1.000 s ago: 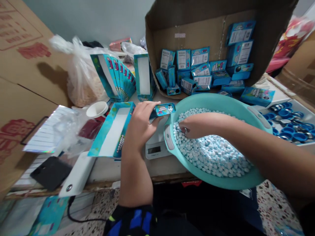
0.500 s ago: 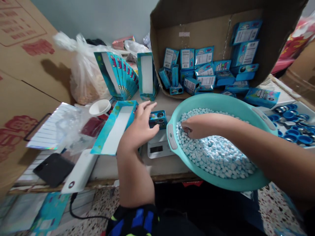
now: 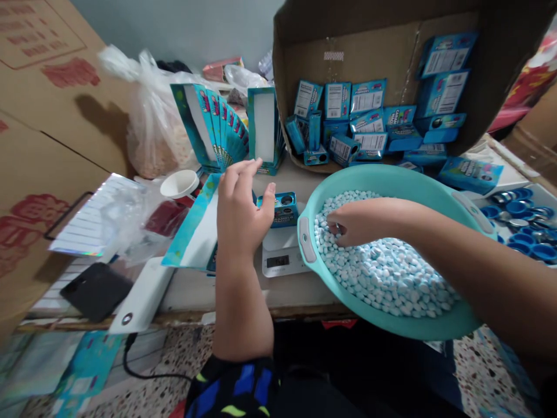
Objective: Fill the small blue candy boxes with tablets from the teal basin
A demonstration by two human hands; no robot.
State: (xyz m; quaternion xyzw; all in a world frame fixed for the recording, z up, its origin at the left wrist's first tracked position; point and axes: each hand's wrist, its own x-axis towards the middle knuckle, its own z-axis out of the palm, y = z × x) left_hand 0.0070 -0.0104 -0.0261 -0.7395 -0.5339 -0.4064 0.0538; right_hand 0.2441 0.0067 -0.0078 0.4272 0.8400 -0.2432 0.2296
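My left hand is raised over the table, its fingers stretched out and nothing in them. Just right of its thumb, a small blue printed box with a round hole on top stands on a white digital scale. The scale's display is lit, but its figures are too blurred to read. My right hand reaches into a turquoise basin of small pale blue candies. Its fingers are curled down at the left part of the heap; whatever they pinch is hidden.
A cardboard carton at the back holds several blue boxes. Fanned blue cartons stand left of it. Blue-rimmed metal tins lie at right. A paper cup, a black phone-like slab and a white sealer-like device sit at left.
My left hand has drawn slightly back from the small box and turned more upright. The scale display, dark before, now shows figures. My right hand stays in the candies, shifted only slightly.
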